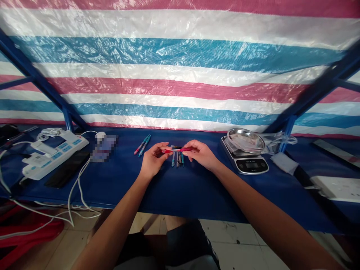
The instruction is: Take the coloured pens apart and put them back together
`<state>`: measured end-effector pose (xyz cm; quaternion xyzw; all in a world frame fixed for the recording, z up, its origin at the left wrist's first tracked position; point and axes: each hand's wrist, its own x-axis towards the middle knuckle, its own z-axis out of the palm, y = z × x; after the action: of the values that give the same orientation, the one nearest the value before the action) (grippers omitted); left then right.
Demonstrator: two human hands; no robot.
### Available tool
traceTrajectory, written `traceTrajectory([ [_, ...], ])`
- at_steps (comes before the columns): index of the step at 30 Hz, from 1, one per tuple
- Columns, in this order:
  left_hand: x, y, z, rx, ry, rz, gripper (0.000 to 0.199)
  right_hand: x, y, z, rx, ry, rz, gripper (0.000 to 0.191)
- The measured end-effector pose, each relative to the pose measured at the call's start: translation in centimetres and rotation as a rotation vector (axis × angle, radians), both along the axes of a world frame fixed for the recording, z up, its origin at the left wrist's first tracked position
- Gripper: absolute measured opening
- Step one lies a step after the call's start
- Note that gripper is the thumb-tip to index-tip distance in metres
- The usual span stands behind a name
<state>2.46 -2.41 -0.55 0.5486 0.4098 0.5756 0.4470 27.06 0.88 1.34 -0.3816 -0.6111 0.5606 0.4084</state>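
A red pen lies crosswise between my two hands, a little above the blue table. My left hand pinches its left end, and my right hand grips the right end. A paler, see-through stretch shows in the middle of the pen; whether its parts are separated I cannot make out. Just beneath it, several pens with teal, grey and dark barrels lie side by side on the table. Two more pens, a pink-and-teal one and a teal one, rest to the left of my left hand.
A kitchen scale with a metal bowl stands at right, beside a clear plastic bag. At left are a white power strip, a black phone and loose white cables. Striped sheeting hangs behind the table.
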Motion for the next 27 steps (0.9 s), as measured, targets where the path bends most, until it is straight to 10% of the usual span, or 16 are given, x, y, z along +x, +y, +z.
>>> traceTrajectory([
  [27,-1.6,0.8,-0.2,0.037,0.159,0.244,0.046,1.9,1.9,-0.3,0.102,-0.025,-0.194,0.037],
])
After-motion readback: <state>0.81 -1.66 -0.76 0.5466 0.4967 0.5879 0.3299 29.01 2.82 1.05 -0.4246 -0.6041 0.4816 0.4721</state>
